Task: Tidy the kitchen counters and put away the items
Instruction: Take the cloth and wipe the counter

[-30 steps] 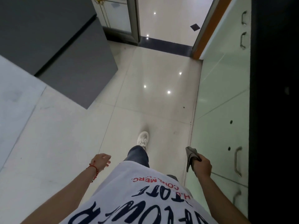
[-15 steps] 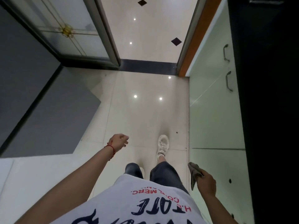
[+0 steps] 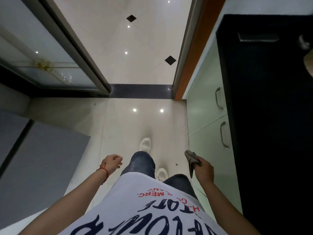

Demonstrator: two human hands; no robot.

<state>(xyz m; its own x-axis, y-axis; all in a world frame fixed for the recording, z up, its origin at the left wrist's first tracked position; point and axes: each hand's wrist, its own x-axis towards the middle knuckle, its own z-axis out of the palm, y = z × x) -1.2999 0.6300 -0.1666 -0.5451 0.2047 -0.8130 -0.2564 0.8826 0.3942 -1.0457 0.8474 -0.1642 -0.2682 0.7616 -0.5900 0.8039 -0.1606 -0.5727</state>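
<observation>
A folded grey cloth (image 3: 191, 159) sticks out of my right hand (image 3: 204, 170), which grips it low on the right, close to the pale green cabinet fronts (image 3: 205, 106). My left hand (image 3: 111, 163) hangs in front of my body with loosely curled fingers and holds nothing. A red string bracelet sits on its wrist. Below me are my legs in jeans and white shoes on the glossy floor.
A dark counter top (image 3: 271, 116) runs along the right above cabinet doors with metal handles (image 3: 224, 134). A grey block (image 3: 39, 167) stands at the left. Ahead is a doorway with a dark threshold (image 3: 140, 90), a glass door (image 3: 42, 53) and an orange door frame (image 3: 191, 53).
I have walked forward toward the doorway, so the threshold and the handled cabinet doors are nearer. My right hand keeps hold of the cloth; both arms swing with my steps.
</observation>
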